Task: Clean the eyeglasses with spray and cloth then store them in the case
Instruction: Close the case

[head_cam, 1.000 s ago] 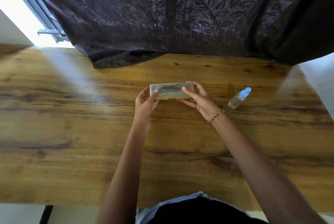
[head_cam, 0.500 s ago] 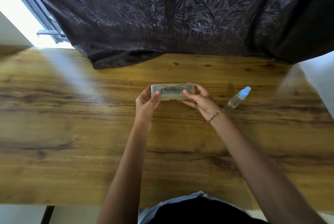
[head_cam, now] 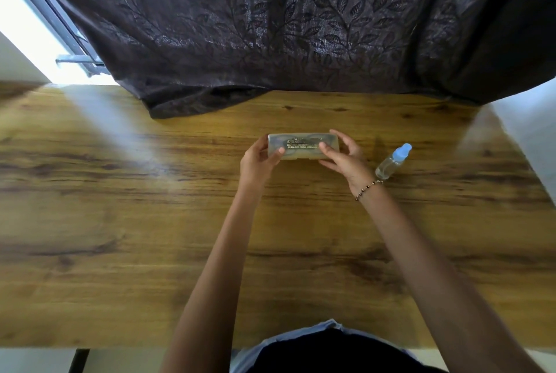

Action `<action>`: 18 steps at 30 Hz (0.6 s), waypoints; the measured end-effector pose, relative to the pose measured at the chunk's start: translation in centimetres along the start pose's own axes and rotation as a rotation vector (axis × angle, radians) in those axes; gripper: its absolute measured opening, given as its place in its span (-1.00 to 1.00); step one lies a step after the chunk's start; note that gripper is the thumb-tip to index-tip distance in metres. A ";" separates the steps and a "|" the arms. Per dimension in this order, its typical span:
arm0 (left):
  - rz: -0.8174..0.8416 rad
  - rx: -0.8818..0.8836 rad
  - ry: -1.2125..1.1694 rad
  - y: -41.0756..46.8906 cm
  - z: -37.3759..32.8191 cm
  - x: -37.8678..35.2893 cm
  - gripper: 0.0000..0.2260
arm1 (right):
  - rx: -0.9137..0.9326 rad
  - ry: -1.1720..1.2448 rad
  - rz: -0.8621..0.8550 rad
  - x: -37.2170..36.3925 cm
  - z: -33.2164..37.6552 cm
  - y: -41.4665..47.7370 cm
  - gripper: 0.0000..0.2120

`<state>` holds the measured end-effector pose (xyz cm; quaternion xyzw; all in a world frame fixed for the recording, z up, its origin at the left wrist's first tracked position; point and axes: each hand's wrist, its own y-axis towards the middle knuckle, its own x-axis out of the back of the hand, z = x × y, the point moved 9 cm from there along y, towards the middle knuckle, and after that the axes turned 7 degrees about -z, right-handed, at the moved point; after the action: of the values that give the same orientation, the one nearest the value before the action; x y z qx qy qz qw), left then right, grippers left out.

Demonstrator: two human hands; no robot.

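Note:
A translucent eyeglass case [head_cam: 304, 146] with dark printed lettering on its lid lies closed on the wooden table [head_cam: 120, 222], near the far middle. Dark eyeglasses show faintly through its lid. My left hand [head_cam: 258, 162] grips the case's left end, thumb on the lid. My right hand [head_cam: 343, 157] grips the right end, thumb pressing on top. A small clear spray bottle [head_cam: 392, 162] with a light blue cap stands just right of my right hand, apart from it. No cloth is visible.
A dark leaf-patterned curtain [head_cam: 301, 26] hangs over the table's far edge, its hem resting on the wood. A bright window frame [head_cam: 60, 41] is at the far left. A white surface [head_cam: 532, 131] borders the table's right side.
The case has tilted so its printed lid faces the camera more fully, and both hands have shifted slightly with it. The spray bottle has not moved.

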<state>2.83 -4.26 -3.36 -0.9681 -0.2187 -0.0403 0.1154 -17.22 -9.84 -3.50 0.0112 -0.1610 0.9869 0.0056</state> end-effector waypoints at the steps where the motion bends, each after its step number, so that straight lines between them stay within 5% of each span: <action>1: -0.007 -0.018 0.063 0.2 -0.2 -0.4 -0.48 | 0.029 -0.100 -0.059 0.8 0.1 0.4 -0.46; 6: -0.023 -0.066 0.329 1.4 -0.4 -2.2 -0.51 | 0.108 -0.397 -0.305 3.6 0.3 1.2 -0.48; 18: -0.081 -0.063 0.426 1.4 0.3 -1.5 -0.49 | 0.169 -0.439 -0.329 3.4 -0.2 0.9 -0.56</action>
<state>2.10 -5.99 -4.11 -0.9312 -0.2270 -0.2553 0.1271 -20.60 -10.62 -3.95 0.2509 -0.0716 0.9566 0.1298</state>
